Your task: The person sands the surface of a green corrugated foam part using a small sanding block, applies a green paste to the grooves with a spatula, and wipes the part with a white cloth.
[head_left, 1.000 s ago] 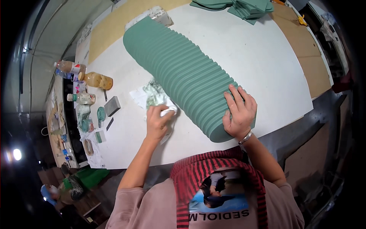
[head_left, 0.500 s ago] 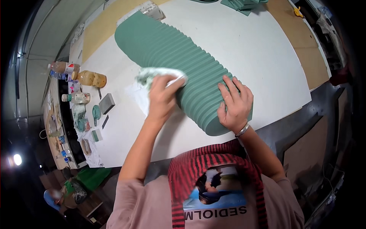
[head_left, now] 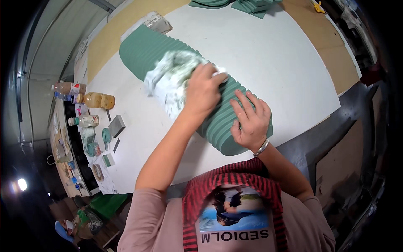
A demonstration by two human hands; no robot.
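A long row of green, rounded flat pieces (head_left: 145,52) lies overlapped like fallen tiles, running from upper left to lower right across a white tabletop. My left hand (head_left: 202,90) is closed on a crumpled white cloth (head_left: 170,80) with greenish stains, pressed against the middle of the row. The cloth is blurred by motion and hides the pieces beneath it. At the near end of the row, my right hand (head_left: 252,124) lies on top with its fingers spread, gripping nothing. A silver bracelet (head_left: 261,148) circles the right wrist.
More green pieces (head_left: 254,6) lie at the table's far edge. On the left stand or lie bottles, one amber (head_left: 99,101), beside a grey block (head_left: 116,125) and small tools. A white wrapped block (head_left: 157,23) touches the row's far end. Another person (head_left: 67,227) is at lower left.
My left hand has swept the cloth from the row's left side up and right onto its top. The right hand still lies on the near end. The view has shifted slightly.
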